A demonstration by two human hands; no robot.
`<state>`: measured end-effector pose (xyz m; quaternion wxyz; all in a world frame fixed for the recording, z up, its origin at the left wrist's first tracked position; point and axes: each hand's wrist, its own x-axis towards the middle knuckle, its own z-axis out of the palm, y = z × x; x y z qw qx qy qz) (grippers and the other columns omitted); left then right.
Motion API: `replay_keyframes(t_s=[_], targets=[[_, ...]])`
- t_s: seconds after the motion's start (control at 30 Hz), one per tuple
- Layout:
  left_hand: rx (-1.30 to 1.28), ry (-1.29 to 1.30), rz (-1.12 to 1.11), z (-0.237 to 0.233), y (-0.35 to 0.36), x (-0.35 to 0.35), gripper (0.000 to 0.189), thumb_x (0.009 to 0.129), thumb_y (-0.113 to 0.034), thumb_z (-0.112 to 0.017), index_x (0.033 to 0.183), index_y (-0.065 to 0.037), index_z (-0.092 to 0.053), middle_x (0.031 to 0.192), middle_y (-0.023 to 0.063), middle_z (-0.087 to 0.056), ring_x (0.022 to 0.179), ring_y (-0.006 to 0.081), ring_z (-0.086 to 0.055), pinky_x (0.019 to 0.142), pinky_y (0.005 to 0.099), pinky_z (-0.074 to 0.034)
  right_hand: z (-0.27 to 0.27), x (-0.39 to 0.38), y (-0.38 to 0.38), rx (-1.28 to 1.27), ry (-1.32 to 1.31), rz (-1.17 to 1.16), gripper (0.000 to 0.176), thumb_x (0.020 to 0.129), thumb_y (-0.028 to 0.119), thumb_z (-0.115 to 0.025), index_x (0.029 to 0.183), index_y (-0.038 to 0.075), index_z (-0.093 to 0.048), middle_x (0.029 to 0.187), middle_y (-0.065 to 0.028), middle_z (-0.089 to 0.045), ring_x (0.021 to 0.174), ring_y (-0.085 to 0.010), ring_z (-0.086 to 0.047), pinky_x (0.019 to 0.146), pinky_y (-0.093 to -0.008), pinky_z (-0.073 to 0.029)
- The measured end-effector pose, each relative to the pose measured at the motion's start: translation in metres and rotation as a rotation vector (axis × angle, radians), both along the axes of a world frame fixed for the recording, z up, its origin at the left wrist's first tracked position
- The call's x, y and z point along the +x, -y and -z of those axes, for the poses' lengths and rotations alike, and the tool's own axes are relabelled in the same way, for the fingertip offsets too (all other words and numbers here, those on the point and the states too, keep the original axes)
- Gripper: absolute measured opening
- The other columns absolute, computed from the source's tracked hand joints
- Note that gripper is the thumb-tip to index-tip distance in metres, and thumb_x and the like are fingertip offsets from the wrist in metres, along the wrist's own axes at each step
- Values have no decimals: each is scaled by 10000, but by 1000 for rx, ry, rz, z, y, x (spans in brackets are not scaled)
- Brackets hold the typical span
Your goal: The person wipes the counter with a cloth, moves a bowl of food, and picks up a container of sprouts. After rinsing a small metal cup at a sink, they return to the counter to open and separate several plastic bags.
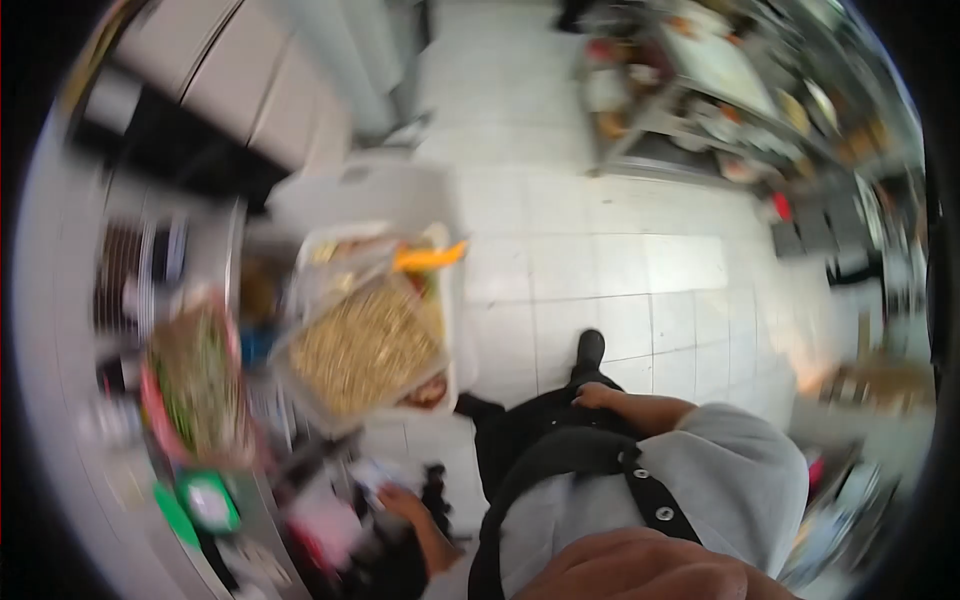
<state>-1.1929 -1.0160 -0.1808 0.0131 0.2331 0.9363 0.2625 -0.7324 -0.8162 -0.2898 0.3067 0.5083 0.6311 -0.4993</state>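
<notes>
My left hand (pixel 401 502) is low at the left, blurred, next to a pale, crumpled-looking thing (pixel 375 474). Whether its fingers grip that thing cannot be made out. My right hand (pixel 594 396) hangs in front of my dark trousers (pixel 545 415), fingers curled in, with nothing visible in it. Ahead of my left hand, a clear tray of pale yellow strips (pixel 368 345) sits tilted on top of a large white bin (pixel 455 330). An orange-yellow handle-like thing (pixel 430 257) lies at the bin's far side.
On the left, a metal counter (pixel 262 535) carries a pink-edged bag of green stalks (pixel 195 385) and a green-and-white container (pixel 207 500). A laden metal worktable (pixel 690 150) stands far right. White floor tiles (pixel 590 260) lie between. A cardboard box (pixel 880 382) is at the right.
</notes>
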Motion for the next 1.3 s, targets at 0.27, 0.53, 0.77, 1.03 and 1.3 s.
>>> replay_keyframes(t_s=[0.27,0.53,0.77,1.03,1.3], targets=[[105,559,809,11,-183,258,246,927,-222,-478,797,-21,-535,717,61,-512,604,174,-509,567,313,-455,-59,97,-91,-216,-383,564,470,824,454,-617,1159,124,-618,1117,-69,-623,972,-209,-614,726,-344,-516],[84,1830,1055,-222,-416,564,179,947,-132,-463,1026,-3,-559,867,45,-560,750,148,-562,664,296,-507,-251,347,-191,-17,-1290,1252,917,796,423,-691,1459,89,-153,1405,-126,-370,1315,-231,-329,1061,-518,-234],[-67,2190,1196,-242,-511,652,807,900,-661,-213,1361,-11,-338,1226,156,-531,1083,303,-570,917,469,-465,-281,435,-209,126,-1517,1565,420,833,245,-667,1147,24,-495,1039,-59,-594,943,-170,-602,820,-327,-496],[64,1259,1488,-201,-679,785,457,847,-70,-625,1270,9,-472,1139,87,-591,999,178,-574,873,307,-473,-292,520,-365,749,-1329,1929,312,871,131,-606,1137,6,-499,979,-76,-601,843,-151,-606,698,-282,-521],[347,1438,1545,-332,-910,849,489,817,-51,-646,1268,14,-467,1109,102,-597,970,165,-586,849,262,-474,-410,624,-495,1126,-1120,1371,403,897,226,-604,1220,6,-506,987,-51,-597,859,-136,-592,710,-290,-522]])
